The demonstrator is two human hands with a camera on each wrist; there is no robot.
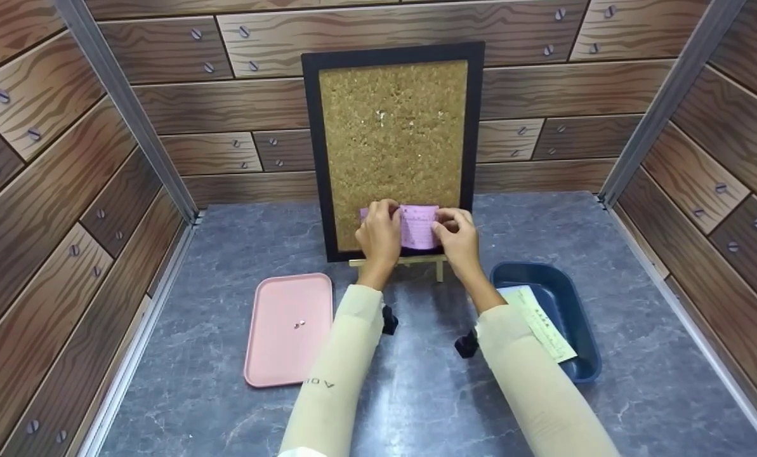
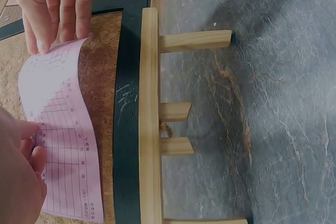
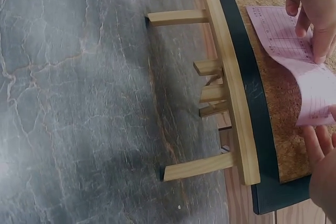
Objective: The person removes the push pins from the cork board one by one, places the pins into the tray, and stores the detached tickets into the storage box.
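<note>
A pink printed paper slip [image 1: 419, 227] lies against the lower part of a black-framed cork board [image 1: 394, 133]. Near the slip's middle, my left hand [image 1: 379, 235] holds it with curled fingers; whether a pin sits under the fingertips is hidden. Thumb and fingers of my right hand [image 1: 459, 241] pinch the slip's right end. In the right wrist view, the slip [image 3: 283, 32] is flat on the left hand's far side and bends away from the cork towards the right hand [image 3: 323, 156]. Below, a wooden easel [image 2: 150, 103] supports the board.
A pink tray [image 1: 276, 355] with a few tiny shiny pieces [image 1: 299, 324] stands at the left. On the right is a dark blue bin [image 1: 584, 330] holding pale green and white printed papers [image 1: 543, 324]. Wood-patterned walls [image 1: 543, 38] enclose the grey marbled surface [image 1: 416, 393].
</note>
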